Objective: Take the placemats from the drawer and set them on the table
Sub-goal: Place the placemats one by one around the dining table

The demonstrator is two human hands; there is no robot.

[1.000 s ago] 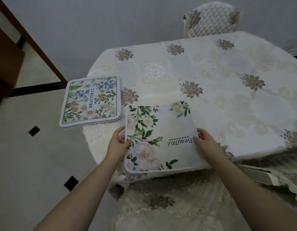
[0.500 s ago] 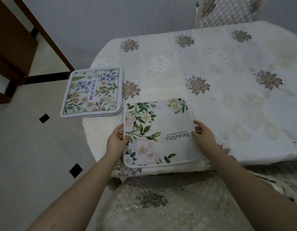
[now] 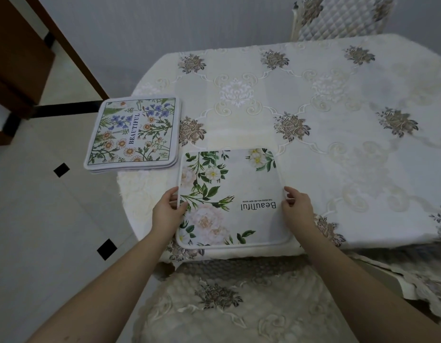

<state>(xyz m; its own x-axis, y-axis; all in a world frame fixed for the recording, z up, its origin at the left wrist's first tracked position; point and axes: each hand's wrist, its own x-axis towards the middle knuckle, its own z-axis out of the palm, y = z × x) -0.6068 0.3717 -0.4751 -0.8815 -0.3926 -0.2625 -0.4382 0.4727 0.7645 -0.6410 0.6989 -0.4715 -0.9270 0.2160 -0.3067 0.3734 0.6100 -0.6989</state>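
On the near edge of the table, head view: a person settles a single placemat flat on the embroidered cloth.
Table: draped in a cream tablecloth stitched with brown-grey flower clusters and pale scrollwork; its near rim runs just under the mat.
White-rose placemat: square with rounded corners, printed with white roses and green leaves, the word "Beautiful" reading upside down to the camera; it lies flat on the table at the near edge, its front border close to the rim.
Left hand: at the mat's left border, thumb lying on the top face and fingers curled at the edge, pinching it lightly.
Right hand: at the mat's right border, fingertips bent onto the edge; whether it pinches the mat or only presses on it cannot be told.
Stack of placemats: several mats piled at the table's left corner, overhanging the rim, beyond and left of the white-rose mat and just apart from it; the top one shows blue and orange flowers and the word "BEAUTIFUL".
Near chair: lace-covered seat tucked below the table's near edge, between the forearms.
Far chair: quilted back rising behind the table's far side.
Floor: pale tiles with small black diamonds, left of the table.
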